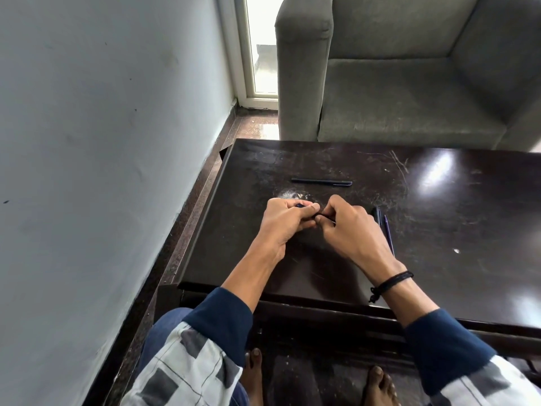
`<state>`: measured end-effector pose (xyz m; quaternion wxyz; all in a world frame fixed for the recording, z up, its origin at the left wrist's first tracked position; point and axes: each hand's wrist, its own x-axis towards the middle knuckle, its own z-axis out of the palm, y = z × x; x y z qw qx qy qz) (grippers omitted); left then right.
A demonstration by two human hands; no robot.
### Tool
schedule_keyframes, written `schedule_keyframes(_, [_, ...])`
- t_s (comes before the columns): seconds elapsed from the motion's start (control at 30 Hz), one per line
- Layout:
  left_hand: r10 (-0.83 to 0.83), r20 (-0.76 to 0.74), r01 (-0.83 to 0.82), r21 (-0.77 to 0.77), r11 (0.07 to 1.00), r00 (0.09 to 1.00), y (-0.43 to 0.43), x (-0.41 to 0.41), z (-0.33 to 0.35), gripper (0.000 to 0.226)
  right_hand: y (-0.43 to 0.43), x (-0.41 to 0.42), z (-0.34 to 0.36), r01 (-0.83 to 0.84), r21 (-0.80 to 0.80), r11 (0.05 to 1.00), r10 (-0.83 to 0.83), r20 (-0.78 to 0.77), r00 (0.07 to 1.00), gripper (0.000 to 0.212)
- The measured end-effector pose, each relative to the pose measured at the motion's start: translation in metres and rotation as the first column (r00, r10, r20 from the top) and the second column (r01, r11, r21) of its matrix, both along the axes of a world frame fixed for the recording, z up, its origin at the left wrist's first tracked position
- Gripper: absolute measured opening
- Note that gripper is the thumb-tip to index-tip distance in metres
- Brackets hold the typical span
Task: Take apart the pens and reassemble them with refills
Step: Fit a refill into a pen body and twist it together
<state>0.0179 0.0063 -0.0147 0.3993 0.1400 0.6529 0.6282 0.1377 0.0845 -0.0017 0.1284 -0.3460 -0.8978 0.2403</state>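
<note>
Over the middle of the dark table (439, 230), my left hand (285, 222) and my right hand (348, 227) meet, both curled round one dark pen (301, 205). Only a short blue bit of it shows between my left fingers, and a thin dark part (326, 218) shows by my right fingers. A second dark blue pen (321, 181) lies flat on the table just beyond my hands. Right of my right hand lie a black pen piece (377, 215) and a thin purple refill (388, 234), side by side.
A grey sofa (409, 83) stands behind the table's far edge. A pale wall (102, 142) runs along the left, with a strip of floor between it and the table. My bare feet (377, 385) show under the near edge. Scratches and a white smudge (288, 195) mark the tabletop.
</note>
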Motion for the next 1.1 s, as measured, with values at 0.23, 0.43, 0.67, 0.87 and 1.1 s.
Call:
schedule_keyframes(0.23, [0.02,0.028,-0.021,0.009,1.0,0.999,-0.001,0.0,0.001,0.007,-0.002,-0.002,0.0,0.09,0.043,0.995,-0.091,0.016,0.996,0.021])
schedule_keyframes(0.43, [0.019,-0.023,-0.019,0.006,1.0,1.0,0.0,0.002,-0.003,0.013,0.003,0.001,-0.002,0.146,-0.007,0.989,-0.145,0.02,0.989,0.031])
schedule_keyframes(0.67, [0.06,-0.088,-0.066,-0.059,0.996,0.994,0.001,-0.001,-0.006,0.01,0.025,0.005,-0.008,0.05,-0.225,0.973,-0.021,0.132,0.991,0.025])
schedule_keyframes(0.87, [0.077,-0.204,-0.107,-0.141,0.984,0.976,0.002,-0.009,-0.009,0.015,0.044,0.022,-0.013,0.181,-0.372,0.911,-0.162,0.08,0.983,0.025])
schedule_keyframes(1.1, [-0.387,-0.585,0.045,-0.513,0.858,0.713,0.003,0.014,-0.016,0.049,0.047,0.015,-0.014,0.281,-0.56,0.78,-0.414,-0.123,0.902,0.029])
